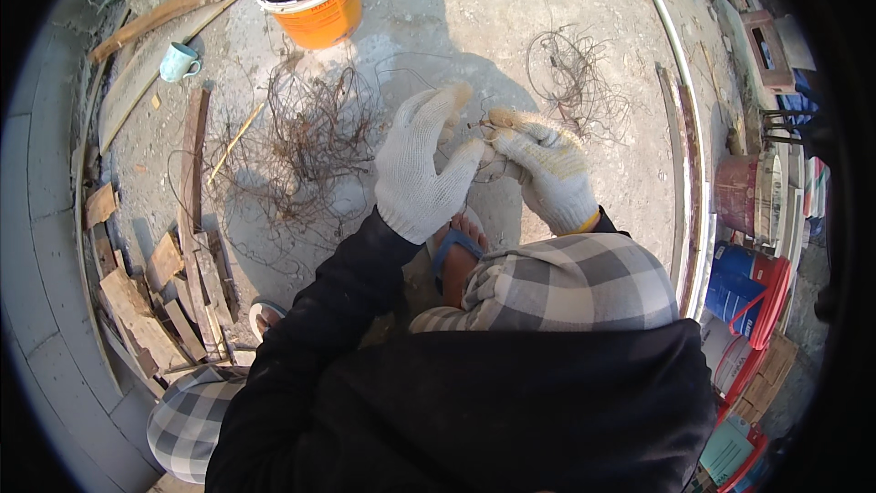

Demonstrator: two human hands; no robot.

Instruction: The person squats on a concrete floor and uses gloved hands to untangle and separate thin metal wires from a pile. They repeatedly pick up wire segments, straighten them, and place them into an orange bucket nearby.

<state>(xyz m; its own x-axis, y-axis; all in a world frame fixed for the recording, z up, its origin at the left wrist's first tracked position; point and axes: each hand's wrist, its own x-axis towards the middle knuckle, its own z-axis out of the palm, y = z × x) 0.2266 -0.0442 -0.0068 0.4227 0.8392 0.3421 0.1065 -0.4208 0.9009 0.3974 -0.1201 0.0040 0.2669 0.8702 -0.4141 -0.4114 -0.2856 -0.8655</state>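
Both of my hands wear white knitted gloves and meet over the concrete ground. My right hand [547, 169] is closed, its thumb and fingers pinching a thin wire [484, 119]. Just beside it, my left hand [422, 160] has its fingers curved and its thumb held apart, the thumb tip close to the right fingers. Whether a strand touches the left fingers is too fine to make out. A large tangle of rusty wire [315, 132] lies left of my hands. Farther right sits a smaller wire bundle [575, 78].
An orange bucket [324, 23] with dark insides stands at the far side, near a light blue mug [179, 62]. Wood scraps [146, 310] pile up at left. Along the right run a pale pipe [671, 27] and several paint buckets [735, 288]. My sandalled foot [456, 260] is below my hands.
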